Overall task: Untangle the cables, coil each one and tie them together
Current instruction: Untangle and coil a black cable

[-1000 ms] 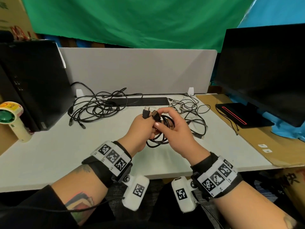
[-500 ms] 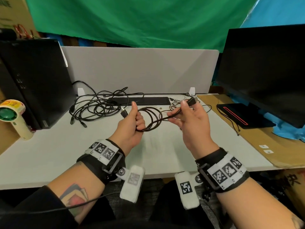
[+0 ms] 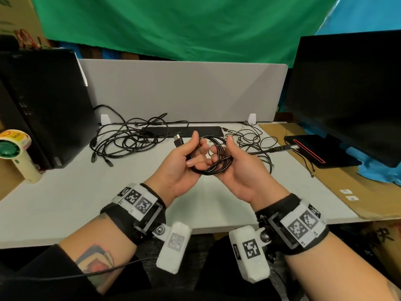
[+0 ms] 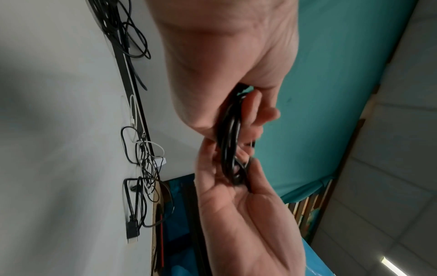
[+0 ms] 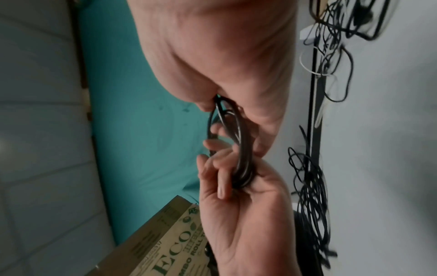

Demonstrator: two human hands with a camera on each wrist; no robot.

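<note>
At frame centre we hold the black coil (image 3: 213, 158) in both hands, left hand (image 3: 181, 165) and right hand (image 3: 240, 170) fingers curled round it, above bare worktop (image 3: 86, 192) toward the near edge.

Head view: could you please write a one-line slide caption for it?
Both hands, left hand and right hand, hold a coiled black cable above the white desk; tangled cables lie behind.

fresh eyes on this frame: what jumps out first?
Dead centre, above the desk, the left hand and right hand together grip a black cable coil, one plug sticking up past the left thumb and the other end trailing right toward the monitor. Behind them, a loose tangle of black cables sprawls at the back left, and a thinner mixed tangle lies at the back right.
</note>
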